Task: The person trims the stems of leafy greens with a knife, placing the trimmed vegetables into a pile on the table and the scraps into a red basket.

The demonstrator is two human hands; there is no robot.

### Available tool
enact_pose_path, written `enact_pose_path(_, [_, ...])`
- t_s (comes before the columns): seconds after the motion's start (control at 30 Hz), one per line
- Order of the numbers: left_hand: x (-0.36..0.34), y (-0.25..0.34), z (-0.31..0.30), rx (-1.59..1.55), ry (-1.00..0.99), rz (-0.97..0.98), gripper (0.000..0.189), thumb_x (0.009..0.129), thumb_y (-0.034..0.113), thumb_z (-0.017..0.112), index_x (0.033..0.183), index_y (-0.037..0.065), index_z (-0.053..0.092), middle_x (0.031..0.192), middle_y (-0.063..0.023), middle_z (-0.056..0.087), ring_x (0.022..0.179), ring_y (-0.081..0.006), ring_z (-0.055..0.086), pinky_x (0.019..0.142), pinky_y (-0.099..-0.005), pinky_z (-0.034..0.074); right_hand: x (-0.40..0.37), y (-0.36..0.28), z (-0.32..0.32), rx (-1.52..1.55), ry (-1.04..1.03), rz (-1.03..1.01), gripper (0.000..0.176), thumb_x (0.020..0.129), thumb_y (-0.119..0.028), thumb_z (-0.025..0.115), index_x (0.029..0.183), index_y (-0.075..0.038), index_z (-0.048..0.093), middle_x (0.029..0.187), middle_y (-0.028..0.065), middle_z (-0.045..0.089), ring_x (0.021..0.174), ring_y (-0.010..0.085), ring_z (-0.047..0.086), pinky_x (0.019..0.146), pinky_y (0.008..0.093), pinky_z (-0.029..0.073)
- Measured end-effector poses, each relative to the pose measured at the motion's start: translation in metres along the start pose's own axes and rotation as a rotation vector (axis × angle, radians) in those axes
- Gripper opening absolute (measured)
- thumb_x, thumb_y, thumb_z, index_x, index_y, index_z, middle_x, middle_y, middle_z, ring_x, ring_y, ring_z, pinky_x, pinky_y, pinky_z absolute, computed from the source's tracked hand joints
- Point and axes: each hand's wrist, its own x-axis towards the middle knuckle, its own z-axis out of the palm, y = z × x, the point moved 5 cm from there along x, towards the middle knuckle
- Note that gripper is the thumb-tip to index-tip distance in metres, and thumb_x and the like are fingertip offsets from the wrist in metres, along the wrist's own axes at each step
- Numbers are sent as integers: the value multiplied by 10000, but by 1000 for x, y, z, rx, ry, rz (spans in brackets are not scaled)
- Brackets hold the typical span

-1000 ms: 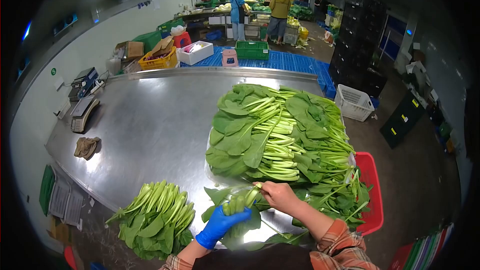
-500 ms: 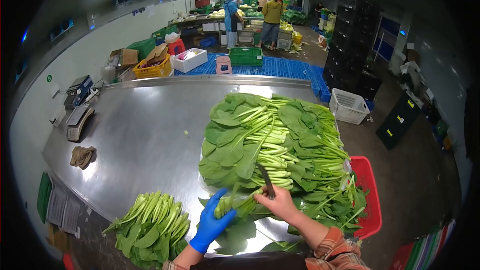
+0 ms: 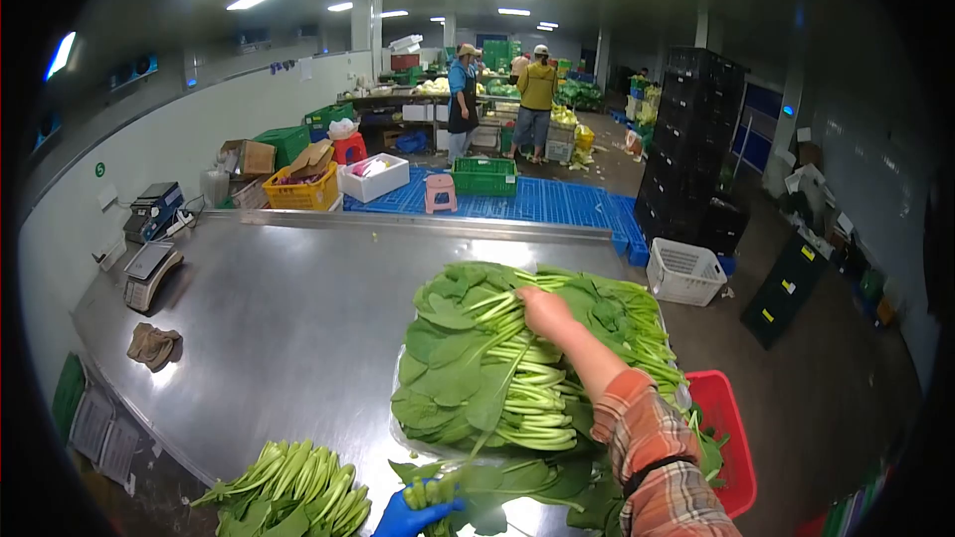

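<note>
Gripping a bunch of greens (image 3: pixel 443 489) at the table's (image 3: pixel 298 318) near edge, the gloved left hand (image 3: pixel 413 517) is closed around its stems. The right hand (image 3: pixel 545 310) lies atop the heap (image 3: pixel 468 378) beyond, grasp indeterminable. Yellow crate labels (image 3: pixel 786 286) are illegible.

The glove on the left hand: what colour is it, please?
Blue; the glove, gripping greens, shows in the head view.

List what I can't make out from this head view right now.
Head view only:
- Right hand: fingertips buried in the big pile of greens, so its grip cannot be told.
- Left hand: blue glove cut by the bottom edge; the small bunch it clasps is partly out of frame.
- Scale: display too small to read.
- Red crate: contents hidden by sleeve and leaves.
</note>
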Motion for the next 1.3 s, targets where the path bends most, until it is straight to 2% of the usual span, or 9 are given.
enact_pose_path(0.37, [-16, 18, 0, 28, -86, -50, 471, 797, 75, 665, 1245, 20, 530, 1033, -21, 618, 921, -98, 565, 802, -252, 455, -4, -9, -31, -211, -42, -295, 145, 850, -99, 487, 979, -73, 547, 1023, 142, 567, 802, 356, 621, 705, 445, 506])
enact_pose_path(0.47, [-6, 9, -5, 185, -71, 54, 448, 826, 138, 660, 1236, 11, 530, 1053, -81, 626, 949, -179, 592, 831, -328, 455, -61, -42, -86, -50, 215, -417, 176, 817, -149, 612, 933, -48, 528, 901, 119, 589, 712, 328, 622, 624, 414, 509])
enact_pose_path(0.6, [-13, 65, 30, 319, -205, 375, 351, 736, 116, 752, 1040, 47, 592, 1287, -155, 513, 1118, -251, 537, 962, -362, 421, -150, -97, -141, 178, 342, -479, 237, 757, -183, 725, 835, -33, 560, 756, 97, 608, 631, 292, 615, 551, 360, 494])
enact_pose_path(0.7, [-24, 114, 70, 856, -170, 951, 373, 724, 146, 757, 1046, 65, 587, 1317, -176, 482, 1163, -338, 511, 946, -410, 424, -199, -125, -145, 395, 150, -388, 227, 774, -197, 727, 768, -26, 578, 681, 95, 614, 564, 228, 597, 509, 323, 467])
enact_pose_path(0.77, [-20, 110, 86, 1004, -105, 991, 385, 727, 157, 754, 1057, 62, 580, 1251, -173, 519, 1114, -315, 540, 920, -386, 438, -222, -130, -115, 739, -83, -194, 228, 805, -207, 712, 769, -16, 592, 633, 78, 594, 539, 141, 567, 497, 293, 451])
enact_pose_path(0.8, [-17, 106, 88, 1085, -71, 1021, 391, 729, 162, 753, 1063, 61, 577, 1217, -171, 538, 1090, -304, 555, 907, -374, 444, -231, -132, -103, 826, -253, -74, 244, 844, -219, 679, 937, -2, 620, 703, 84, 598, 531, 99, 528, 493, 282, 438])
enact_pose_path(0.9, [6, 49, 56, 436, -96, 337, 430, 732, 177, 757, 1097, 52, 568, 1102, -126, 587, 997, -235, 586, 875, -328, 453, -240, -120, -58, 1430, -437, 173, 324, 879, -199, 633, 1136, -9, 580, 819, 97, 596, 573, 100, 537, 509, 280, 436])
enact_pose_path(0.97, [6, 32, 47, 230, -135, 231, 440, 759, 108, 722, 1155, 32, 547, 1033, -63, 607, 929, -158, 592, 849, -291, 466, -242, -116, -45, 670, -53, -287, 386, 877, -117, 584, 1250, -44, 517, 838, 97, 562, 651, 221, 581, 554, 304, 472])
enact_pose_path(1.3, [-13, 30, 48, -259, -111, -36, 409, 784, 26, 667, 1172, 6, 539, 1016, -64, 623, 939, -154, 609, 854, -296, 481, -240, -124, -27, 389, 21, -349, 390, 813, -69, 588, 1202, -83, 554, 815, 111, 613, 716, 287, 630, 599, 371, 509])
